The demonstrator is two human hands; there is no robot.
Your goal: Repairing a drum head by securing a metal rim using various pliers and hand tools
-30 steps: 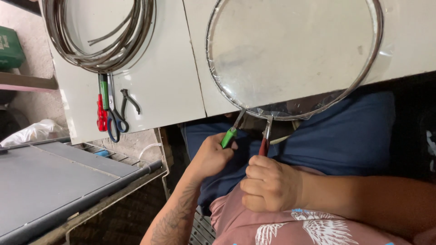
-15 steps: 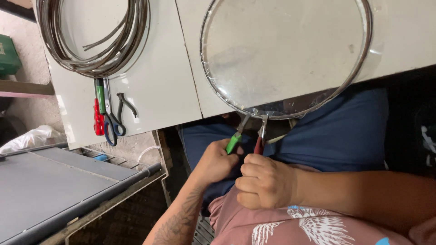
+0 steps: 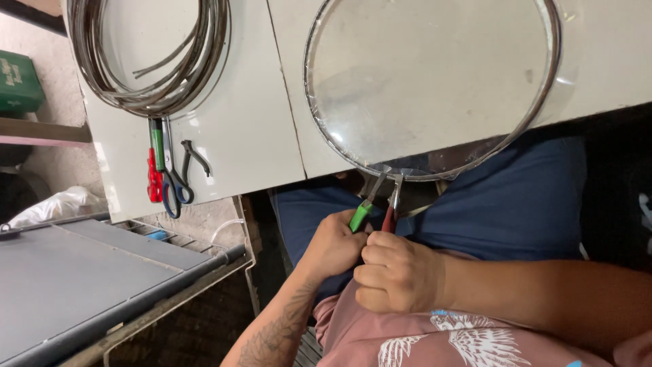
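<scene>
Left hand [image 3: 334, 243] closed around the green-handled pliers [image 3: 363, 212], my fingers wrapped tight on the grip, wrist low over my lap. Right hand [image 3: 395, 273] fisted just beside it, touching it at the knuckles, clamped on the red-handled pliers [image 3: 390, 216]. Both tools point up and away from me, their metal noses side by side and biting the near edge of the round sieve [image 3: 435, 88] where its metal rim [image 3: 543, 102] hangs over the front of the white table [image 3: 244, 136]. Most of the sieve lies flat on the tabletop; only the near arc juts past the edge above my blue trousers [image 3: 502, 204]. The mesh is see-through, the table and its seam showing through it. I cannot tell exactly what the noses grip, rim or mesh edge; that spot is in shadow. My pink printed shirt [image 3: 435, 340] fills the bottom of the view. Further out to my left on the table, well apart from the sieve, lies a coil of metal strip [image 3: 139, 95]. Just beside the coil, near the table's edge: a red-handled tool [image 3: 154, 180], a green-handled tool [image 3: 158, 144], blue-handled scissors [image 3: 173, 190] and small black pliers [image 3: 193, 158], lying close together. Beyond the table, lower down, a grey metal surface [image 3: 81, 285], and a green crate [image 3: 19, 85] at the far edge.
</scene>
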